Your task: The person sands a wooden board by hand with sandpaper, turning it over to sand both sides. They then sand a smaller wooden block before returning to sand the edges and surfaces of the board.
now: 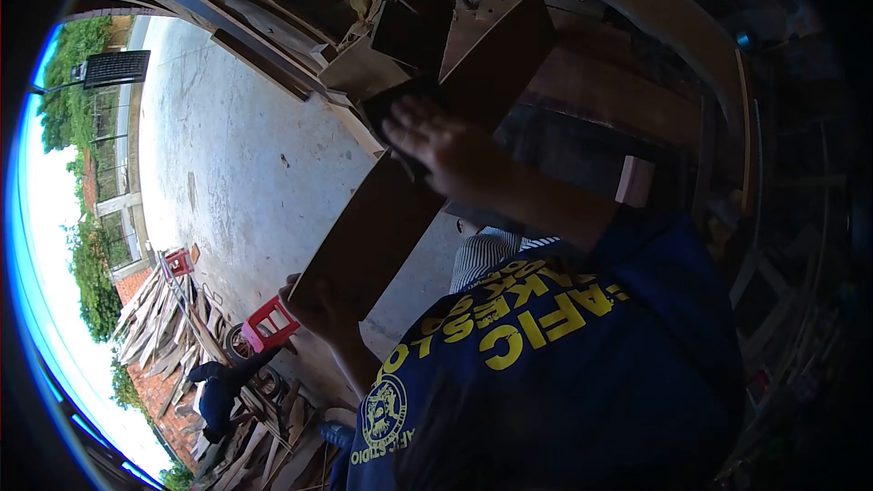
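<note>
A long dark wooden board (373, 227) runs diagonally through the middle of the view. My left hand (318, 307) is closed around its near lower end, with the thumb on the broad face. Farther up, my right hand (432, 141) presses on the board with a dark flat piece (375, 109) under its fingers. That piece looks like sandpaper, but the shade hides its details. My right fingers are stretched over it.
Wooden offcuts (368, 68) and a bench stand beyond the board. Scrap wood (159, 318) lies piled outside at the lower left, near a red plastic crate (270, 323) and a person in dark clothes (218, 395). Concrete floor (236, 164) stretches out ahead.
</note>
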`<state>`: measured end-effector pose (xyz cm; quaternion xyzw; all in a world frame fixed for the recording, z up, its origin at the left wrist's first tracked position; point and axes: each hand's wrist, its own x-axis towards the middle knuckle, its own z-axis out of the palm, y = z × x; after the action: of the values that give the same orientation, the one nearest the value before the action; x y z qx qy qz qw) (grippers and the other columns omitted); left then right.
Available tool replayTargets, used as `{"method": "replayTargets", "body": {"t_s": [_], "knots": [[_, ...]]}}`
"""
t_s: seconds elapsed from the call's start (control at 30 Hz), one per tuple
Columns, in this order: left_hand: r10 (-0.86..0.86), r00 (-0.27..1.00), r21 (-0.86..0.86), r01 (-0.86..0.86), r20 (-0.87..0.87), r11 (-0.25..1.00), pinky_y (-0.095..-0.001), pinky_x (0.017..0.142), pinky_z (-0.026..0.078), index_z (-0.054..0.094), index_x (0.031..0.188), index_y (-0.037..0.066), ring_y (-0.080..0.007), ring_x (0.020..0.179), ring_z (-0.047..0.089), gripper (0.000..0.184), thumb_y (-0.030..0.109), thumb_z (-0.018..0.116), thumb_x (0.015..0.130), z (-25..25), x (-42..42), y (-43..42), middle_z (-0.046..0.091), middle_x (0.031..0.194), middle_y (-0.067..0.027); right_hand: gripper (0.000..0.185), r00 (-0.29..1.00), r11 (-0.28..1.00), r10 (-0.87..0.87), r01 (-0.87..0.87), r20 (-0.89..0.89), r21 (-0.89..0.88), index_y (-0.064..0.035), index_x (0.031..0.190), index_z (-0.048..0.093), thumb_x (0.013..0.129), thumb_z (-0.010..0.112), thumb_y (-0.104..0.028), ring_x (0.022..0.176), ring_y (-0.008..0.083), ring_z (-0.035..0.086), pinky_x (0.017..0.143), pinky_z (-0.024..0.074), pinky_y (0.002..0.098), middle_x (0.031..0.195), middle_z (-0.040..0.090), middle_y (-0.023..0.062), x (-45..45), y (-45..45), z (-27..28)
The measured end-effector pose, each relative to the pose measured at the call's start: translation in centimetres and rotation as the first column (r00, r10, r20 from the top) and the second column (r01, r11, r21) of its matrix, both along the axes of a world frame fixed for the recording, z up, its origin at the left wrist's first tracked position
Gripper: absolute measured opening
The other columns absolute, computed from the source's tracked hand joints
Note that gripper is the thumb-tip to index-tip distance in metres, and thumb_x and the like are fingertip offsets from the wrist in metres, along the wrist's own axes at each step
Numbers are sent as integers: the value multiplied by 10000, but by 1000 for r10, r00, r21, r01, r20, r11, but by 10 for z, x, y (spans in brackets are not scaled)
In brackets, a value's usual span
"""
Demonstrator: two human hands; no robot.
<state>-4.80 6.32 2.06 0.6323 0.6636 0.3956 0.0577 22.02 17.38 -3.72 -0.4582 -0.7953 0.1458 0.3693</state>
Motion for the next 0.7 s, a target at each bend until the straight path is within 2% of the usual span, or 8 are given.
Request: {"method": "replayTargets", "body": {"t_s": [0.07,0.17,0.23,0.3,0.4,0.5,0.57,0.7], "knots": [[15,994,39,-19,104,999,-340,775,431,427,1016,15,-209,897,504,377,282,646,865,-1,8,-1,497,952,-98,495,977,961,-213,214,26,-175,-21,1265,499,788,633,-37,1297,292,373,1072,338,375,1370,402,200,46,43,-27],[26,980,4,-27,195,1000,-354,793,432,421,1041,10,-222,915,510,406,246,682,840,-3,6,-6,501,965,-110,344,884,875,-452,414,-118,-251,-35,1108,624,939,498,-307,727,360,650,670,506,428,819,661,204,139,111,-92],[-4,980,57,-8,201,998,-360,796,438,416,1054,6,-231,923,516,416,242,684,838,-5,5,-8,502,968,-114,344,869,722,-495,420,13,-549,-3,1052,632,928,503,-297,990,329,609,842,495,368,1092,612,205,149,110,-67],[-36,978,108,14,207,994,-366,800,443,412,1066,3,-240,931,522,427,238,685,837,-4,5,-8,502,970,-118,358,946,944,-303,282,-114,-169,-12,1086,625,927,506,-309,1117,312,550,923,467,350,1169,572,211,123,91,-67],[-87,983,117,69,162,991,-383,773,478,401,1015,15,-260,919,556,428,201,721,801,14,19,-3,507,917,-114,516,1000,999,13,-12,4,-36,25,1243,501,791,683,-148,1272,289,413,1099,285,399,1328,448,211,46,13,13],[-217,944,92,200,248,975,-381,758,483,389,960,37,-259,884,581,427,177,746,773,22,20,-5,513,879,-109,492,995,997,63,-66,-74,-42,-14,1249,509,792,674,-88,1273,292,409,1090,300,437,1327,453,209,25,-19,41],[-188,952,120,163,240,979,-380,741,486,376,908,56,-258,856,600,423,163,756,758,24,32,-3,514,852,-104,384,980,979,-181,171,-82,-115,7,1187,555,839,632,-135,1189,303,501,1017,402,411,1255,512,230,46,8,16],[-258,943,184,221,212,958,-372,722,493,386,897,60,-271,851,608,417,130,766,740,22,36,-6,521,835,-103,368,854,808,-518,471,-49,-354,35,923,644,933,501,-303,764,388,632,683,496,420,802,647,230,145,95,-56]]}}
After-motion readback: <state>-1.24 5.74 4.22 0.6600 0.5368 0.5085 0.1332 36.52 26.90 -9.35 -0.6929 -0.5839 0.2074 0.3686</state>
